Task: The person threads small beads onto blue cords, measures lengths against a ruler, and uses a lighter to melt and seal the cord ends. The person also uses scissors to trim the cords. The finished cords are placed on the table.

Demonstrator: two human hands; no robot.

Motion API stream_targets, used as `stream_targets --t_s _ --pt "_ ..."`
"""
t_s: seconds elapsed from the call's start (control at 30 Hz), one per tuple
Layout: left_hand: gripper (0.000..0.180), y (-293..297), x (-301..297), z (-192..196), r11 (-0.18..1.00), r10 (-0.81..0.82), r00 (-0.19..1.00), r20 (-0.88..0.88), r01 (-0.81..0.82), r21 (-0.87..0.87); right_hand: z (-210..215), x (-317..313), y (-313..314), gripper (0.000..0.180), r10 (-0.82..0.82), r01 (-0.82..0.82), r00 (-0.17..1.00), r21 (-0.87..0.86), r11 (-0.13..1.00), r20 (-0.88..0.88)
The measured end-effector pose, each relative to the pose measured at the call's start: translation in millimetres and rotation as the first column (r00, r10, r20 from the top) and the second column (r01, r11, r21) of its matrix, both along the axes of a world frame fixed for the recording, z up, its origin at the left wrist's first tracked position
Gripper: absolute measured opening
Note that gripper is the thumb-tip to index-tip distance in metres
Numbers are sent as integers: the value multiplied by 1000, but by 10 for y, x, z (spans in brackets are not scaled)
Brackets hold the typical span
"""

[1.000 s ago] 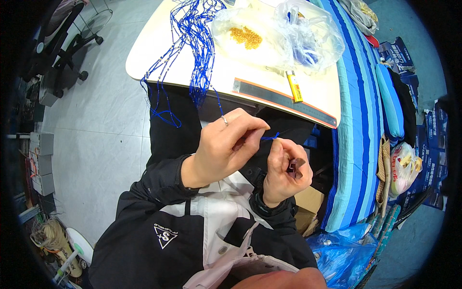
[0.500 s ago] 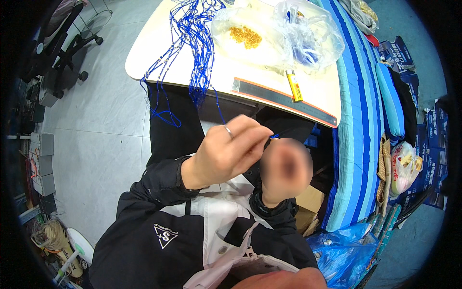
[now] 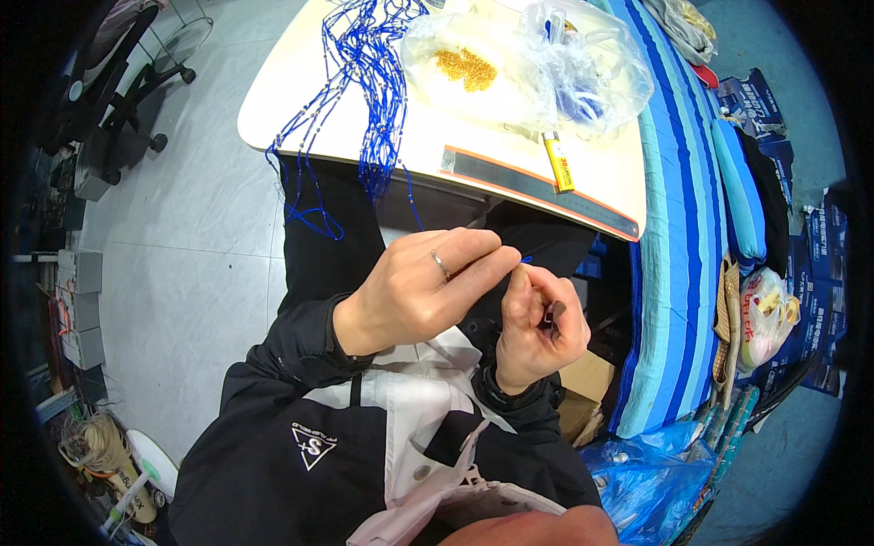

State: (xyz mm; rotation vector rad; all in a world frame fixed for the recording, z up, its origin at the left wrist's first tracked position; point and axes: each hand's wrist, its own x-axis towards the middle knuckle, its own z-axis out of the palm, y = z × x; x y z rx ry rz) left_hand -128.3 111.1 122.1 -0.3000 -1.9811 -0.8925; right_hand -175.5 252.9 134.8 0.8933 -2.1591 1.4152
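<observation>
The left hand and right hand meet, fingertips pinched on a blue cord between them, nearer the body than the counter.

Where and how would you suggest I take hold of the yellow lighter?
Probably pinch the lighter across its near half, coming from your own side: it lies slim and lengthwise over the ruler, with its far end by the clear bag.
</observation>
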Motion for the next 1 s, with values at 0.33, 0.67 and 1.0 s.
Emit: stream_targets --t_s 0.33,0.67,1.0 --pt "13 67 26 32 923 -156 974 164 84 376 -4 20 4 13 6 -4 994 -18 1000 107" --pt "22 111 29 26 985 25 996 83 -39 169 6 23 -1 14 13 -14 997 5 1000 73" --pt "25 98 42 50 993 30 998 60 -37 108 10 21 0 15 -6 6 997 -6 1000 76"
